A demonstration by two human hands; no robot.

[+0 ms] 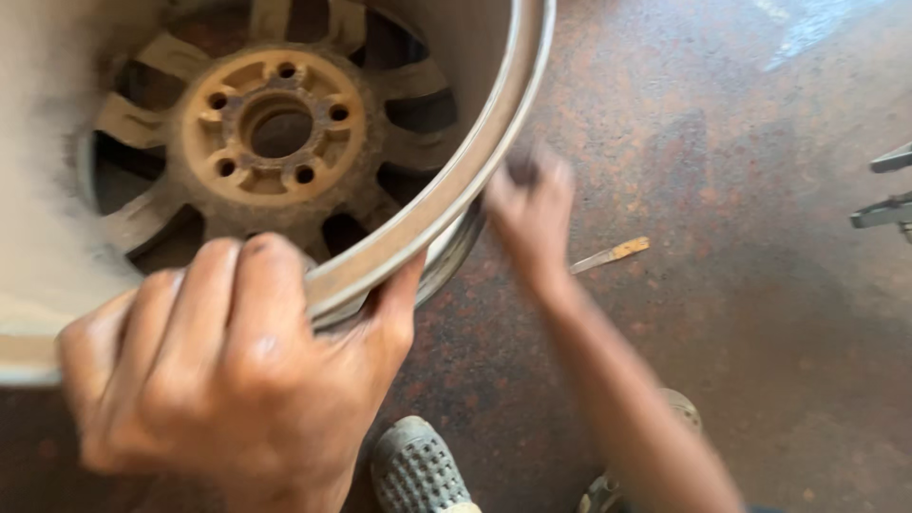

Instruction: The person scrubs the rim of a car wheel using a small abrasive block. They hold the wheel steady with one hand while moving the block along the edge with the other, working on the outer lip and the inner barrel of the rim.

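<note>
Alloy wheel rim [285, 133]: lies tilted on the floor [722, 313], inner barrel facing the camera. Hub and spokes carry a heavy tan-brown crust of dirt or rust. The barrel's outer lip shows bare, dull metal. No cleaned patch can be made out on the hub, so as far as can be judged the bulk of the surface work remains.

Left hand [223, 375]: fingers curled over the near lip, thumb pressed against its outer side, steadying the rim.

Right hand [530, 214]: just beside the outer wall of the rim, blurred by motion. Whether it clasps anything cannot be told; a dark smudge shows at the fingertips.

Surroundings: a thin stick-like tool [610, 255] lies on the floor near the right hand; a grey perforated shoe [416, 467] below; metal parts [885, 190] at the right edge.
</note>
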